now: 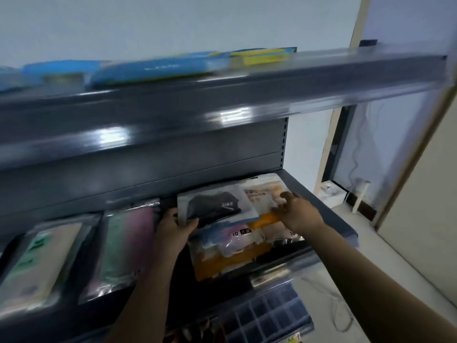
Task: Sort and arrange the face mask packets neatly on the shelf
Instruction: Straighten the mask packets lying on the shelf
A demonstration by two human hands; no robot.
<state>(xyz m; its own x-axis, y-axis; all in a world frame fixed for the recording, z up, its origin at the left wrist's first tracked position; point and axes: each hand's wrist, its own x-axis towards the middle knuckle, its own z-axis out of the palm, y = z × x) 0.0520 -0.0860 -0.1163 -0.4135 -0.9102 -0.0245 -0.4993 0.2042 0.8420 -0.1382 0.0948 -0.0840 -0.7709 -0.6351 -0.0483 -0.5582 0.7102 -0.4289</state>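
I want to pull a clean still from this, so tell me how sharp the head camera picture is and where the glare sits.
Head view: motion blur smears the upper shelf edge and the blue packets on it; the black mask packet, gripped by the left hand, is sharper. Glare patches streak the shelf edge and the pink-green packet. Wide-angle distortion bends the shelves.

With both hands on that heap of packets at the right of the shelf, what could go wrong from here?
1. The heap is loose and overlapping, and its orange packet sits at the shelf lip; pulling the black-mask packet may slide it off.
2. The left hand grips only that packet's corner, so the slick film might slip.
3. The right hand could push packets back unevenly.
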